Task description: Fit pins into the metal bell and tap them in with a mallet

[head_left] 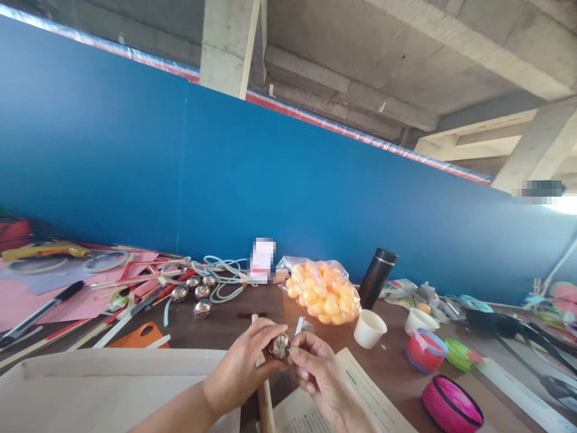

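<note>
My left hand (246, 364) grips a shiny silver metal ball (280, 346) between thumb and fingers. Close against the ball's right side, my right hand (315, 367) has its thumb and forefinger pinched together; what lies between them is too small to make out. A short white strip (300, 325) shows just above the right fingertips, and whether it is held or lies behind cannot be told. Under my left hand runs a long wooden handle (265, 403), partly hidden. Several similar silver balls (202, 308) lie on the table to the left.
Beyond my hands sit a clear bag of orange balls (322, 291), a black flask (378, 278) and a white cup (369, 329). A pink round case (452, 404) is at right, a white tray (112, 397) at left. Printed paper (369, 391) lies below; pens, sticks and cords clutter the left.
</note>
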### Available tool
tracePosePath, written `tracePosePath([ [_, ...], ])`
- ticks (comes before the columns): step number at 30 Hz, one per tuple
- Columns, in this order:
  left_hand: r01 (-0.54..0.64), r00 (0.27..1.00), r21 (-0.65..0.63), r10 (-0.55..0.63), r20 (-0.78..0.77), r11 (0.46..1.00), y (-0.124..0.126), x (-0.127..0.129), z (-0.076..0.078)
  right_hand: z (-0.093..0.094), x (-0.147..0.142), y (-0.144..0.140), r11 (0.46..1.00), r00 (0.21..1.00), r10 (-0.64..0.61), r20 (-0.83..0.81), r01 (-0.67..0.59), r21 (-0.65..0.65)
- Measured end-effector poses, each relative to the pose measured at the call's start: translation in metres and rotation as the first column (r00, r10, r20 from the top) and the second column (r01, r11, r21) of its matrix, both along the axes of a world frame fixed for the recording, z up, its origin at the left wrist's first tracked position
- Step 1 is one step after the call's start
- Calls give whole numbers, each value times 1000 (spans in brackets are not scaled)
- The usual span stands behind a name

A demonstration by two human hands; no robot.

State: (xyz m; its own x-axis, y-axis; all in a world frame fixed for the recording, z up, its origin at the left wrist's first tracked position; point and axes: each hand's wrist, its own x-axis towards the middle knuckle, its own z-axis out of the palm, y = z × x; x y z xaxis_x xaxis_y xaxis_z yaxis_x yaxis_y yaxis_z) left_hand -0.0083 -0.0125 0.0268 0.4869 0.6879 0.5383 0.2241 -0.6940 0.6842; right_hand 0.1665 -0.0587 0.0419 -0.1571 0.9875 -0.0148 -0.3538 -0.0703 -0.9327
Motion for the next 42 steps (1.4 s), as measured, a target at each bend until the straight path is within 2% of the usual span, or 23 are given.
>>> tracePosePath([
  [17, 29, 999, -41, -29, 23, 999, 0, 1, 2, 3, -1, -1, 999, 999, 38, -29, -38, 3],
  [26, 23, 1000, -7, -23, 4, 1000, -1, 0, 2, 1, -2, -1, 1000, 1000, 17, -15, -17, 14],
  [36, -14, 999, 3, 14, -41, 1000, 1, 0, -1, -15, -1, 6, 995, 991, -57, 118, 47, 86],
  [42, -21, 999, 4, 22, -49, 1000, -2, -1, 3, -14, -3, 4, 996, 990, -68, 122, 61, 58],
])
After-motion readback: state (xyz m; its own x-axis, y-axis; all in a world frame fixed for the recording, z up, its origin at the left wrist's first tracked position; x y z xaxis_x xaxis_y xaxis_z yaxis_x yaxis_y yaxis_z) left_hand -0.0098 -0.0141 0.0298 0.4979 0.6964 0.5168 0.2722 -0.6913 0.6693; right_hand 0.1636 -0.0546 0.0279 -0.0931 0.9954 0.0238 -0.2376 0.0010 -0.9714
